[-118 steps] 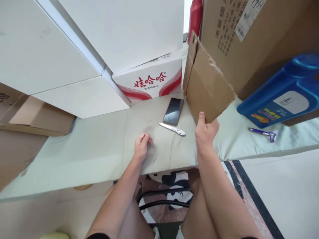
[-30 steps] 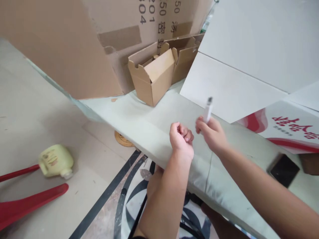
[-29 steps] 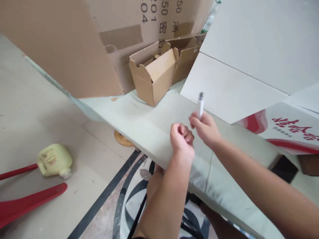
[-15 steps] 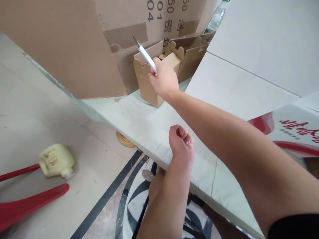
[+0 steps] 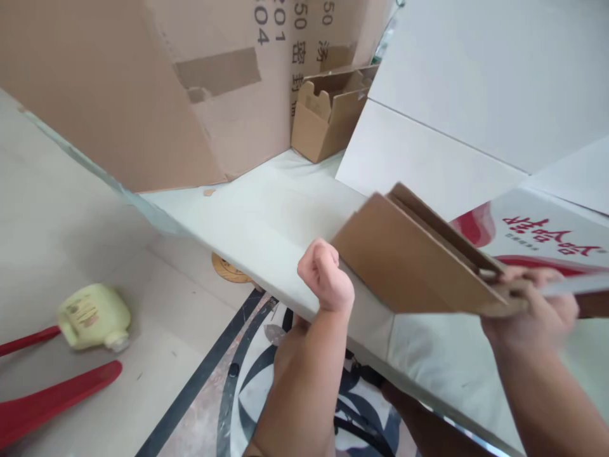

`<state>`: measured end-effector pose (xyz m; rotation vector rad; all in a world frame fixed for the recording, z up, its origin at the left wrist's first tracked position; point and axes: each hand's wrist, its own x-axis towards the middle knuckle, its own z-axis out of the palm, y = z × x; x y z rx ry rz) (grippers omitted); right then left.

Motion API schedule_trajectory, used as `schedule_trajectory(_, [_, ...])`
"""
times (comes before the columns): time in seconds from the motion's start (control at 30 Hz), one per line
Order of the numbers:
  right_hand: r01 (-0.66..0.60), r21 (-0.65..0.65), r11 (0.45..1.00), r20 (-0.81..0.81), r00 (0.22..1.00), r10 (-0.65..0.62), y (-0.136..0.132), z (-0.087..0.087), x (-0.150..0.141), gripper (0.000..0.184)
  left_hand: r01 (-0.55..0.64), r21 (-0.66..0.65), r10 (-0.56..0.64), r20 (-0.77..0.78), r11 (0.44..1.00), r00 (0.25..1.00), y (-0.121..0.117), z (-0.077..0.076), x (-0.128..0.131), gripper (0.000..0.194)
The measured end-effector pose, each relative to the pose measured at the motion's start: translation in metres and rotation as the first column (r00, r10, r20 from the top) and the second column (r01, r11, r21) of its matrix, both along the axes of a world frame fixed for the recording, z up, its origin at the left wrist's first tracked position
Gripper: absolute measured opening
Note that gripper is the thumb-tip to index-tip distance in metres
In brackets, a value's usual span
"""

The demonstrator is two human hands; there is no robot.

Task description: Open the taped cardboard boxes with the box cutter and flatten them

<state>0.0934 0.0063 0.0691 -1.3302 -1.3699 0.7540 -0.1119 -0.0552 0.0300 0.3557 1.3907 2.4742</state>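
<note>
My right hand [image 5: 537,304], blurred by motion, grips one end of a small brown cardboard box [image 5: 419,254] tilted over the bench. A white stick-like handle [image 5: 578,285] juts from the same hand to the right, also smeared; its tip is not visible. My left hand [image 5: 326,273] is closed in a fist in front of the held box, above the bench edge, with nothing showing in it. Another small open-topped cardboard box [image 5: 328,117] stands at the back of the pale covered bench [image 5: 257,216].
A large printed carton [image 5: 190,127] stands at the back left. White panels [image 5: 457,82] and a red-and-white printed box [image 5: 547,235] are on the right. On the floor are a yellow jug [image 5: 95,317], a red object [image 5: 61,403] and a round wooden disc [image 5: 231,268].
My right hand has swung from the back of the bench to the right and nearer, taking the front small cardboard box with it. My left fist has turned and shifted slightly left.
</note>
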Motion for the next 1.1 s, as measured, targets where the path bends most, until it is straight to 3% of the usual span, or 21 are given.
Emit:
schedule_trajectory(0.1, [0.258, 0.026, 0.966, -0.164, 0.954, -0.25, -0.035, -0.01, 0.053, 0.026, 0.106, -0.047, -0.107, -0.032, 0.993, 0.994, 0.008, -0.002, 0.012, 0.033])
schedule_trajectory(0.2, [0.358, 0.073, 0.931, -0.173, 0.924, -0.342, -0.056, -0.022, 0.088, 0.023, 0.283, -0.12, -0.294, -0.088, 0.952, 0.952, 0.02, -0.006, 0.03, 0.031])
schedule_trajectory(0.33, [0.418, 0.112, 0.901, -0.224, 0.894, -0.387, -0.067, -0.026, 0.113, 0.024, 0.595, -0.169, -0.616, -0.123, 0.785, 0.778, 0.035, -0.018, 0.057, 0.025])
schedule_trajectory(0.43, [0.418, 0.085, 0.905, -0.241, 0.89, -0.388, -0.067, -0.022, 0.128, 0.027, 0.731, -0.2, -0.758, -0.192, 0.652, 0.624, 0.042, -0.03, 0.076, 0.032])
schedule_trajectory(0.5, [0.398, 0.143, 0.906, -0.276, 0.895, -0.35, -0.066, -0.022, 0.141, 0.027, 0.76, -0.209, -0.784, -0.253, 0.616, 0.566, 0.046, -0.036, 0.088, 0.039])
schedule_trajectory(0.63, [0.348, 0.265, 0.899, -0.3, 0.916, -0.266, -0.073, -0.029, 0.165, 0.016, 0.741, -0.206, -0.754, -0.354, 0.639, 0.553, 0.054, -0.043, 0.109, 0.046])
schedule_trajectory(0.8, [0.385, 0.304, 0.871, -0.248, 0.915, -0.318, -0.082, -0.031, 0.18, 0.018, 0.751, -0.172, -0.744, -0.391, 0.637, 0.542, 0.059, -0.049, 0.128, 0.043])
schedule_trajectory(0.97, [0.406, 0.363, 0.839, -0.325, 0.899, -0.294, -0.074, -0.034, 0.186, 0.017, 0.789, -0.168, -0.782, -0.357, 0.591, 0.51, 0.055, -0.046, 0.136, 0.047])
schedule_trajectory(1.1, [0.316, 0.417, 0.852, -0.281, 0.937, -0.209, -0.07, -0.044, 0.186, 0.017, 0.796, -0.114, -0.792, -0.25, 0.595, 0.556, 0.053, -0.038, 0.134, 0.049])
